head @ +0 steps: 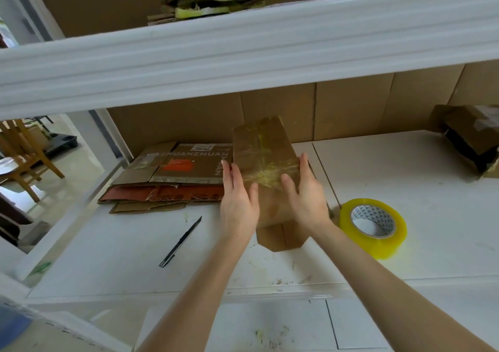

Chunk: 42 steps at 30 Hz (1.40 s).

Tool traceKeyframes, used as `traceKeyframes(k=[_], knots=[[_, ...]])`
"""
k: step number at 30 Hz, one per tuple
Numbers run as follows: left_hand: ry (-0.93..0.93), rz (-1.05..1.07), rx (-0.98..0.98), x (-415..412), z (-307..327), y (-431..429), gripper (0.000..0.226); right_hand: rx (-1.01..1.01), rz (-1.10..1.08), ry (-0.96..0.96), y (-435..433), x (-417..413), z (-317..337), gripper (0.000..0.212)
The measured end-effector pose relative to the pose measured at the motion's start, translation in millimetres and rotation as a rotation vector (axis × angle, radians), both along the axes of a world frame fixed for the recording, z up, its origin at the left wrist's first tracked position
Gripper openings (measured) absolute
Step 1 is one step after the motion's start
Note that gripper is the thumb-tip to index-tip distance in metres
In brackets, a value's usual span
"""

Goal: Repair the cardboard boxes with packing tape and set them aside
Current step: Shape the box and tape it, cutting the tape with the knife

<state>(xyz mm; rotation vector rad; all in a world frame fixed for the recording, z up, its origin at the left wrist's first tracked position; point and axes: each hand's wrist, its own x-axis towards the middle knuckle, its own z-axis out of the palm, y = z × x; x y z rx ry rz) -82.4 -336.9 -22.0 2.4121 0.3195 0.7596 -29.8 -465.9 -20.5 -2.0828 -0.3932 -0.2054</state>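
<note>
- Smoothing the tape band over the cardboard box point(266, 146) is judged the step in hand; the box stands mid-surface point(405, 189), between the flattened cardboard stack point(175, 173) and the tape roll point(374, 227).
- Left hand point(239, 197) and right hand point(305, 192) are laid on the box, fingers straight, nothing gripped.
- Pressure is best run outward from the seam so wrinkles are flattened.
- Room: the knife point(181, 241) lies near on the left; the shelf beam point(243, 62) overhangs; bare surface is seen rightward, short of a taped box point(472, 141).
</note>
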Motion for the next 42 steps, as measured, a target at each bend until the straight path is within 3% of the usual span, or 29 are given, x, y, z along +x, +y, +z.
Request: traceKeyframes(k=[3,7,10,13,19,21,24,28,31,34,38,40,42], knots=[[0.09,-0.001,-0.141,3.5,-1.3,-7.1,0.064,0.029,-0.154,0.103,3.4,1.9,-3.4,0.068],[0.085,0.018,-0.313,14.3,0.9,-14.5,0.061,-0.028,-0.202,0.341,-5.3,18.1,3.8,0.09],[0.088,0.004,-0.442,23.0,5.9,-7.5,0.058,-0.096,-0.233,0.38,-5.3,27.5,7.0,0.099],[0.193,-0.039,-0.641,30.6,9.4,-1.3,0.06,-0.08,-0.219,0.371,-7.1,32.3,5.2,0.089],[0.3,-0.039,-1.195,28.8,21.7,11.3,0.046,0.254,-0.065,0.485,-20.1,28.1,10.3,0.062],[0.275,-0.09,-1.125,23.1,26.9,9.5,0.039,0.323,-0.048,0.468,-23.0,24.4,13.0,0.049],[0.084,-0.195,-0.936,18.8,42.2,0.2,0.035,0.522,-0.002,0.408,-38.1,23.2,34.2,0.028],[-0.049,-0.321,-0.639,29.6,69.2,-12.5,0.051,0.59,0.064,0.314,-67.1,21.7,64.9,0.055],[-0.015,-0.447,-0.502,45.6,72.3,-36.6,0.06,0.567,0.04,0.33,-103.1,23.2,80.6,0.055],[-0.06,-0.546,-0.545,62.7,64.8,-74.6,0.06,0.638,-0.058,0.358,-144.1,25.7,89.6,0.054],[-0.12,-0.543,-0.619,85.2,54.3,-129.4,0.046,0.615,-0.209,0.23,-193.2,38.1,80.9,0.036],[-0.139,-0.558,-0.569,97.1,51.2,-153.3,0.044,0.621,-0.194,0.189,-220.6,46.2,71.8,0.026],[-0.133,-0.575,-0.558,111.2,47.3,-180.3,0.039,0.635,-0.117,0.181,-253.8,57.0,61.6,0.033]])
